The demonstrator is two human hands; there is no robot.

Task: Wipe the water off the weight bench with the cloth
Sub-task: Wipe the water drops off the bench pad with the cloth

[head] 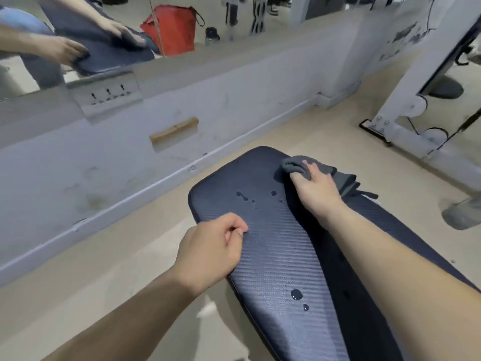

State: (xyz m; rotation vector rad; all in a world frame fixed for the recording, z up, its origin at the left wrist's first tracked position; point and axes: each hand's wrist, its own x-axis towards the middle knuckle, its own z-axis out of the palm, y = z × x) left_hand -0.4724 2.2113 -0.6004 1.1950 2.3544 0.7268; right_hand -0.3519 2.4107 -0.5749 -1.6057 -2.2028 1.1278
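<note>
The dark blue textured weight bench [276, 246] runs from the middle of the view toward the lower right. Water drops [246, 197] sit near its far end, and two more drops [296, 294] lie closer to me. My right hand [316, 190] grips a grey cloth [299, 165] and presses it on the far right part of the pad, beside the far drops. My left hand [210, 250] rests loosely curled on the bench's left edge, its fingertips touching the pad, holding nothing.
A low white wall with a mirror [104, 35] above it runs along the left. A socket plate [104, 96] is fixed on that wall. A white machine frame [406, 110] stands at the right on the beige floor. A grey foot [463, 212] sits at the far right.
</note>
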